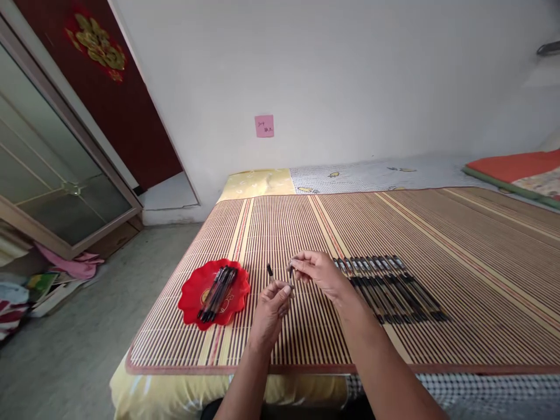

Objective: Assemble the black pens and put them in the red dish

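Observation:
My left hand (pixel 275 300) is closed around a pen (pixel 269 270), whose black end sticks up above the fingers. Just above and to the right, my right hand (pixel 315 269) pinches a short, thin dark pen part (pixel 290 270) between thumb and fingertips. The two hands nearly meet over the mat; the small details between the fingertips are hard to make out. On the left, a red scalloped plate (pixel 191 291) bears several black pens (pixel 219 293) in a bundle. To the right of my hands, a row of black pens (pixel 389 286) lies side by side, partly behind my right forearm.
A striped bamboo mat (pixel 280 227) covers the bed, with patterned bedding (pixel 350 175) beyond it. Folded orange and green cloth (pixel 511 172) rests at the far right. A pink note (pixel 264 126) is on the wall. Floor (pixel 118 274) and a glass-paned door (pixel 56 146) lie left.

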A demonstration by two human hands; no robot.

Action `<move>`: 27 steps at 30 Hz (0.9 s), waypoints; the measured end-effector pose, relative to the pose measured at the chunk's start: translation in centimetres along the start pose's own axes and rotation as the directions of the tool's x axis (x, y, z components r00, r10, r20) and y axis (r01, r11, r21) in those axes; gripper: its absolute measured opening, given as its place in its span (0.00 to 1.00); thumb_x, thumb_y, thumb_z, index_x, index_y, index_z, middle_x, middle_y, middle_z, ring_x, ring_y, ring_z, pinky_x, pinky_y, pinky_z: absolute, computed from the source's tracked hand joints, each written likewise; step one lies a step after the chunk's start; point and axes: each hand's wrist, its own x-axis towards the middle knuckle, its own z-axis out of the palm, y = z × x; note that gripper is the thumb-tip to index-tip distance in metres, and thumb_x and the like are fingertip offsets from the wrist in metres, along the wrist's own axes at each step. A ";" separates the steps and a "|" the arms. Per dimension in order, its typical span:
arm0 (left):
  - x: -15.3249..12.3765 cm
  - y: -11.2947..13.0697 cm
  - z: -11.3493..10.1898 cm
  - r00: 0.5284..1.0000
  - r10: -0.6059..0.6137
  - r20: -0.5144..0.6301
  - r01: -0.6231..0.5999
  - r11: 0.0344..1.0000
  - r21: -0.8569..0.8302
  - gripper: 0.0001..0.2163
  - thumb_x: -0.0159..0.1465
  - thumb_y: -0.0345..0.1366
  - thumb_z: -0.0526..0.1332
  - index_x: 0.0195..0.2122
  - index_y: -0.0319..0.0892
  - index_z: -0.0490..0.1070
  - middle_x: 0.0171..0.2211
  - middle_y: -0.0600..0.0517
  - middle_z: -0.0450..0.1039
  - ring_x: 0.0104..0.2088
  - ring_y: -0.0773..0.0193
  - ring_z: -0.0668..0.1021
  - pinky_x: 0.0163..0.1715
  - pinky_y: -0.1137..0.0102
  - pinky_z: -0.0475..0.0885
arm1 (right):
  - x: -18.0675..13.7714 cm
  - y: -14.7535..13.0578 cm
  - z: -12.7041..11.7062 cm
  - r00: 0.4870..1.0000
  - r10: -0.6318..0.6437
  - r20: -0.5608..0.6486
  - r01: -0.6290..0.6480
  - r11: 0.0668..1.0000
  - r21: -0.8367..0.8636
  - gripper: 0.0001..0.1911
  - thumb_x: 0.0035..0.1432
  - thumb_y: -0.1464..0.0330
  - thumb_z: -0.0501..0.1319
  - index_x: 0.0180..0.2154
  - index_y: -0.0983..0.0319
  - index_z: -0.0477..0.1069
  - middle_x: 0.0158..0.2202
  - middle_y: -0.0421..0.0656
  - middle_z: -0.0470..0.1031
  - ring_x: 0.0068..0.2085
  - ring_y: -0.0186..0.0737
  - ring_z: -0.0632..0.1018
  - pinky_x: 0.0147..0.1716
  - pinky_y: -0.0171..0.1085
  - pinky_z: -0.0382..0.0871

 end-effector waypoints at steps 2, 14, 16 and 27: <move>0.0 0.1 -0.1 1.000 -0.007 0.007 0.007 1.000 0.008 0.15 0.53 0.40 0.77 0.31 0.37 0.73 0.24 0.57 0.70 0.17 0.80 0.56 0.18 0.77 0.46 | -0.2 0.7 0.4 1.000 0.006 0.002 -0.006 0.998 0.061 0.14 0.54 0.57 0.70 0.33 0.62 0.77 0.26 0.41 0.78 0.25 0.33 0.75 0.25 0.34 0.65; -0.4 -0.6 0.3 0.992 0.113 0.064 -0.128 0.940 0.315 0.20 0.72 0.49 0.57 0.47 0.36 0.77 0.30 0.51 0.72 0.22 0.74 0.58 0.24 0.71 0.51 | -2.5 0.1 -2.8 0.943 -0.054 -0.329 0.159 0.941 0.300 0.15 0.50 0.60 0.75 0.34 0.62 0.77 0.33 0.42 0.81 0.28 0.31 0.77 0.28 0.31 0.74; -0.4 -0.8 0.3 0.992 0.097 0.087 -0.120 0.938 0.325 0.19 0.71 0.48 0.59 0.45 0.36 0.78 0.28 0.52 0.70 0.22 0.74 0.58 0.24 0.71 0.50 | -2.9 -0.8 -3.4 0.895 -0.096 -0.435 0.259 0.907 0.332 0.14 0.49 0.61 0.75 0.33 0.61 0.77 0.33 0.41 0.81 0.28 0.30 0.77 0.29 0.31 0.74; -1.1 -0.6 1.0 0.983 0.021 0.183 -0.094 0.912 0.400 0.17 0.71 0.46 0.60 0.44 0.37 0.80 0.26 0.55 0.65 0.23 0.72 0.57 0.27 0.70 0.50 | -4.3 -3.4 -2.7 0.774 -0.259 -0.578 0.475 0.841 0.259 0.07 0.59 0.64 0.70 0.35 0.59 0.76 0.35 0.41 0.81 0.32 0.32 0.79 0.35 0.35 0.77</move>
